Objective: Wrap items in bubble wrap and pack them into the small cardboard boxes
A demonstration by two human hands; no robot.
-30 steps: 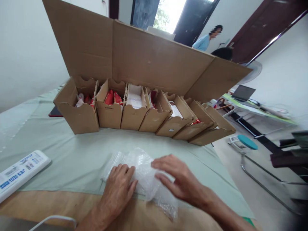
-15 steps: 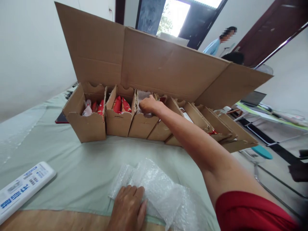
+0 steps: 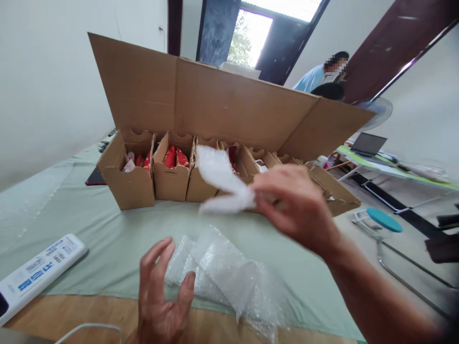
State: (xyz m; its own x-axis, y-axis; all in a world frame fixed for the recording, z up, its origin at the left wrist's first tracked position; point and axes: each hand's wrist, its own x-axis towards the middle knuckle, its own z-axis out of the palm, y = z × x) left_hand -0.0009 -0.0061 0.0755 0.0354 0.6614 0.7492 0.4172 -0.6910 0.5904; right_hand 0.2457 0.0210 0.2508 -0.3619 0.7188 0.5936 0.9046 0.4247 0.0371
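Observation:
My right hand (image 3: 294,205) pinches a white bubble-wrap bag (image 3: 220,179) and holds it in the air in front of a row of small open cardboard boxes (image 3: 172,174). Some of those boxes hold red packets (image 3: 175,156). My left hand (image 3: 161,296) hovers above the near table edge with fingers spread, holding nothing. Right beside it lies a folded sheet of clear bubble wrap (image 3: 225,274) on the pale green cloth (image 3: 103,239).
A big cardboard flap (image 3: 215,102) stands upright behind the small boxes. At the left lies a white power strip (image 3: 36,277) with blue print. A person in a light blue top (image 3: 315,76) is by the doorway. A teal stool (image 3: 383,220) and a laptop (image 3: 367,143) are at right.
My right hand reached into the third small box, then pulled back toward me holding the white bag. My left hand lifted off the bubble wrap and spread its fingers.

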